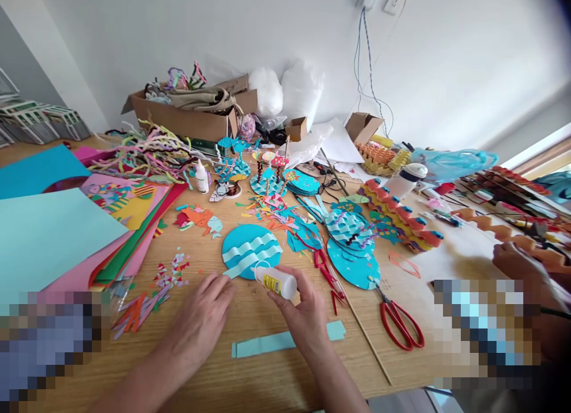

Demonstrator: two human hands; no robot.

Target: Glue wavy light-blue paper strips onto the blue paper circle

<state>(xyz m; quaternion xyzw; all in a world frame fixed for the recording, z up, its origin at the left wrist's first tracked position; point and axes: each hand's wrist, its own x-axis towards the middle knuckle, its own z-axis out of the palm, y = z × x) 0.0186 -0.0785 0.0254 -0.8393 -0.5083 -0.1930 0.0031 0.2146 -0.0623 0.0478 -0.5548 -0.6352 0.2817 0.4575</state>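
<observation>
While beside the blue disc (243, 241), glue bottle (277, 281) in right hand (306, 315).

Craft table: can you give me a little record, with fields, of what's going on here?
left hand: open, resting flat on the table, fingertips beside the blue paper disc
right hand: holding a glue bottle, nozzle toward the disc
disc: lies flat, pale wavy strips across it
near edge: light blue paper strip, partly behind the right wrist
right of hands: red scissors
left side: stacked coloured paper sheets
far right: another person's hand
</observation>
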